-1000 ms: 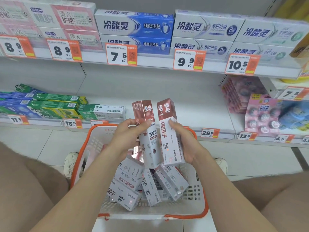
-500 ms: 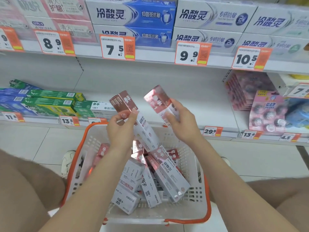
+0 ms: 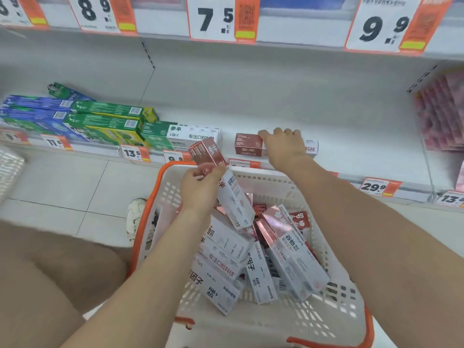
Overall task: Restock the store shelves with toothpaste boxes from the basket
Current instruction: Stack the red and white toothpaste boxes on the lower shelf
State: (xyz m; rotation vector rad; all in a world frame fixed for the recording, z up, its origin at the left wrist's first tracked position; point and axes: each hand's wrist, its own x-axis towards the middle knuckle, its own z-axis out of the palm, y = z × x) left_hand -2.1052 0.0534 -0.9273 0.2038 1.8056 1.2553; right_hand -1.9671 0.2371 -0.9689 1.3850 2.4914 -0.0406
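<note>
My right hand point(image 3: 285, 146) reaches onto the lower shelf point(image 3: 351, 146) and lies over a red-and-white toothpaste box point(image 3: 248, 144) laid flat there, fingers curled over its top. My left hand point(image 3: 200, 189) grips a second red-and-white box point(image 3: 221, 182) by its dark red end, tilted above the white basket with orange rim point(image 3: 155, 197). Several more toothpaste boxes point(image 3: 251, 257) lie jumbled inside the basket.
Green and blue toothpaste boxes point(image 3: 100, 121) and a green-and-white box point(image 3: 180, 136) fill the shelf's left part. Pink packs point(image 3: 442, 114) stand at the right. Price tags point(image 3: 379, 187) line the shelf edges. My knees flank the basket; a white shoe point(image 3: 135, 217) rests on the tiled floor.
My right hand carried its box forward and laid it on the lower shelf. The left hand kept its box above the basket. The view moved closer to the shelf.
</note>
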